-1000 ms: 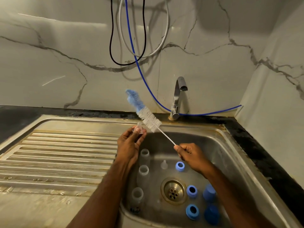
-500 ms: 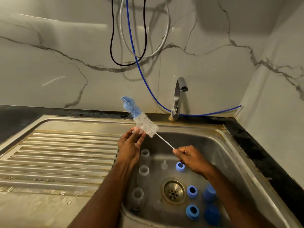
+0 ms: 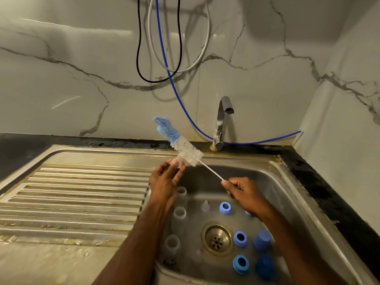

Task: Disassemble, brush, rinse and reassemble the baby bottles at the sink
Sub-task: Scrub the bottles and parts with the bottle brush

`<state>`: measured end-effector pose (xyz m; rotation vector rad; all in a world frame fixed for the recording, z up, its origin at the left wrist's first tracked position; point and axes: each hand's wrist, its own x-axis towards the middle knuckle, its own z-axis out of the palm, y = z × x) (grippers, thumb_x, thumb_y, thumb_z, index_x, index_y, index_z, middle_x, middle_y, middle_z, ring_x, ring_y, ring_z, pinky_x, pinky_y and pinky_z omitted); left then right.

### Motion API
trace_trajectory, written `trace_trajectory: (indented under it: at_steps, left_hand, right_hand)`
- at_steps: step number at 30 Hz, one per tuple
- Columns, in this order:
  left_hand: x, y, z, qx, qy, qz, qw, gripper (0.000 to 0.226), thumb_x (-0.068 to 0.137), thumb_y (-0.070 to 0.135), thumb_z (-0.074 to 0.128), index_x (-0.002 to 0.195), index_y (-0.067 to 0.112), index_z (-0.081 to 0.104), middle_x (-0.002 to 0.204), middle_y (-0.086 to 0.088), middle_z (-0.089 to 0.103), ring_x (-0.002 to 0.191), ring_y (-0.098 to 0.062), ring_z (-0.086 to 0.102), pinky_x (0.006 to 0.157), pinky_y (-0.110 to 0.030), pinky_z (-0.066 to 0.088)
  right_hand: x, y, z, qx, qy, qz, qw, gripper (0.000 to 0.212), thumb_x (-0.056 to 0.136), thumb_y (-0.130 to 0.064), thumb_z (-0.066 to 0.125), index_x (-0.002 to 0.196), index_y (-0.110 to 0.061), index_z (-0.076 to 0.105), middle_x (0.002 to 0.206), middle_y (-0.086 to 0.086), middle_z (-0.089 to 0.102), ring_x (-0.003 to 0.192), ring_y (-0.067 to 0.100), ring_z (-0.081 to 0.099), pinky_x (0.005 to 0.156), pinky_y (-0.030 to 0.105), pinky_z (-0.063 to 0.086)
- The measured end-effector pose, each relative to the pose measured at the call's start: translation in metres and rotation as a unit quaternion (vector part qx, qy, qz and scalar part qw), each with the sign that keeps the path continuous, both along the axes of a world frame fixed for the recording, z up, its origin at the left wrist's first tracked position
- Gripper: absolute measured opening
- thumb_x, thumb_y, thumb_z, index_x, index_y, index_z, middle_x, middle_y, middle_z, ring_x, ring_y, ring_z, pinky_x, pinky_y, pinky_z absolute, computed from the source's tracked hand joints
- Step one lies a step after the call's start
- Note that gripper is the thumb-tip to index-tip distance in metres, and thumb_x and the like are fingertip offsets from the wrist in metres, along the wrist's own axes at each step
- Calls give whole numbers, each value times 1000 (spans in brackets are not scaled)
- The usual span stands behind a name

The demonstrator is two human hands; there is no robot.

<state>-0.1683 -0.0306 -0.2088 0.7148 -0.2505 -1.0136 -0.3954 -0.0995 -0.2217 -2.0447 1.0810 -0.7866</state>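
My left hand (image 3: pixel 165 182) pinches a small clear teat (image 3: pixel 178 161) at its fingertips above the sink's left edge. My right hand (image 3: pixel 244 192) grips the thin wire handle of a bottle brush (image 3: pixel 181 145) with white bristles and a blue tip; the white bristles touch the teat. Three clear bottles (image 3: pixel 180 214) stand in a row along the basin's left wall. Another clear teat (image 3: pixel 205 205), three blue collar rings (image 3: pixel 225 208) and two blue caps (image 3: pixel 262 240) lie on the basin floor around the drain (image 3: pixel 217 237).
The steel sink (image 3: pixel 287 182) has a ribbed draining board (image 3: pixel 78 194) to the left. A chrome tap (image 3: pixel 221 124) stands behind the basin. Blue, black and grey hoses (image 3: pixel 164 58) hang down the marble wall. A dark counter (image 3: pixel 329 198) runs along the right.
The brush dipped down and left toward the teat half a second ago, then slid back up and right. My left hand keeps holding the teat in about the same spot.
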Motion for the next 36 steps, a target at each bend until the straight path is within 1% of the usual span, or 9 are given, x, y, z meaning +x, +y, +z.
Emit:
trace_trajectory:
  at_steps: [4,11,19,21,23,25,30,32,36]
  left_hand:
    - [5,3,-2,2,-51,-29,998,28,86,6,68,113,-2,64,107,-17,74,102,-28,73,89,-40,61]
    - [-14,1,-2,-17,-112,-86,990,22,91,-3,62,113,-5,61,100,-21,72,92,-28,73,88,-38,60]
    - [5,-2,-5,-22,42,-18,999,14,93,-2,60,106,4,60,118,-24,69,106,-32,72,85,-39,62]
    - [3,0,-9,-10,-15,-44,999,23,94,-2,59,117,5,59,120,-21,67,107,-32,71,92,-44,59]
    - [-5,1,-16,46,-208,-62,975,32,96,4,61,126,13,59,118,-13,69,106,-27,72,92,-43,58]
    - [-14,-1,-25,87,-387,-74,915,26,95,16,67,120,21,65,115,-10,70,102,-19,73,89,-39,59]
    - [-31,-8,-45,126,-650,-97,743,15,85,20,77,93,29,69,102,4,65,96,-14,66,89,-38,57]
    - [-35,-8,-49,133,-766,-132,615,17,86,23,77,95,30,65,103,9,62,107,-14,59,93,-34,46]
    - [-47,-9,-46,184,-910,-206,308,24,89,30,72,111,31,65,122,3,59,131,-19,36,112,-55,22]
  right_hand:
    - [-1,5,2,22,14,23,999,42,101,-32,56,62,-17,55,53,-8,50,51,3,45,54,16,40]
    - [14,12,2,3,-17,0,1000,44,102,-28,55,70,1,59,55,-1,50,49,1,44,52,14,40]
    - [-12,-5,-6,55,33,30,997,44,101,-36,56,61,-18,53,52,-9,50,52,5,45,59,23,41]
    - [-20,-10,-7,66,26,16,997,44,101,-36,56,59,-20,55,52,-8,51,53,7,45,62,28,41]
    - [-29,-16,-8,75,16,-4,997,45,100,-35,57,58,-20,56,51,-7,51,53,9,45,63,32,41]
    - [-35,-20,-9,79,18,-26,996,45,100,-34,58,58,-19,56,50,-6,50,51,9,44,62,31,41]
    - [-41,-19,-11,94,39,-51,994,44,101,-33,57,60,-15,55,50,-4,49,46,5,40,55,24,38]
    - [-42,-20,-11,89,55,-53,993,45,101,-34,57,61,-15,54,49,-5,47,41,2,38,50,20,36]
    - [-44,-25,-13,91,72,-44,992,46,100,-35,58,59,-16,55,44,-8,49,41,1,39,57,25,38]
